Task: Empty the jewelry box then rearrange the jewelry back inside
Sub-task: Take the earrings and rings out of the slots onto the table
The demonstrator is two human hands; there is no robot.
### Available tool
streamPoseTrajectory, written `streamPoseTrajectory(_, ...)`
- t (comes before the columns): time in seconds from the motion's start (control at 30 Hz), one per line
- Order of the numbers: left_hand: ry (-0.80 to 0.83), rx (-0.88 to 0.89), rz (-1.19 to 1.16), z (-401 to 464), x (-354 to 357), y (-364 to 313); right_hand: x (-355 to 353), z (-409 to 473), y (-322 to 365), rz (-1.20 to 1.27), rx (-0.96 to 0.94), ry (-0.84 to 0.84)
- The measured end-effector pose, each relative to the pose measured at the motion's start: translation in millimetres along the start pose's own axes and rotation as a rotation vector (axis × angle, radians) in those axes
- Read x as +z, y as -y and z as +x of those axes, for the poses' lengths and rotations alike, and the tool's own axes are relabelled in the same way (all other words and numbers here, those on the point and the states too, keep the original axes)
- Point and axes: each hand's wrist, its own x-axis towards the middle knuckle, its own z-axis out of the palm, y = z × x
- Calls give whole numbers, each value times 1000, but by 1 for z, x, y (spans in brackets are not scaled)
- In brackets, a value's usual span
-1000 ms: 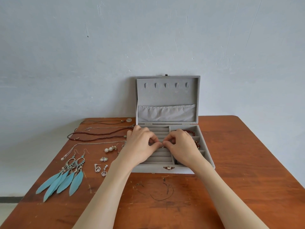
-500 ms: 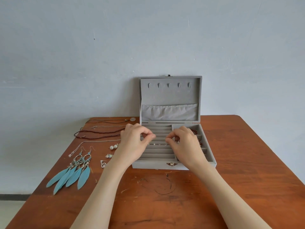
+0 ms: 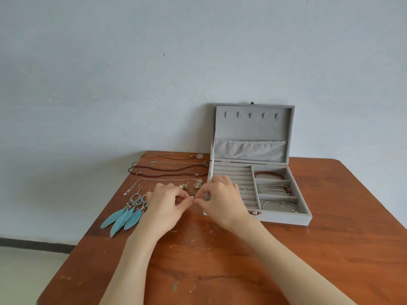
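Worn wooden tabletop, both hands pinched shut just left of the jewelry box.
Left hand and right hand each had a fingertip grip closed, apparently on tiny earrings; seemed mid-emptying, next they'd need laying down by the feather earrings.

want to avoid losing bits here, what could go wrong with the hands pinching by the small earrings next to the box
1. Both the left hand and right hand pinch at tiny pieces; one could slip and bounce off the table.
2. The left wrist sits close to the feather earrings, which lie near the table's left edge; a sweep might brush them off.
3. The necklaces lie close together and could tangle if dragged.
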Motion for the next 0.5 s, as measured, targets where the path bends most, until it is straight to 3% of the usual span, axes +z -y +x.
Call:
streamPoseTrajectory(0.23, 36, 7, 64, 3, 6, 10, 5, 2, 6, -67, 98, 78)
streamPoseTrajectory(0.5, 36, 13, 57, 4, 6, 13, 4, -1, 7, -98, 87, 89)
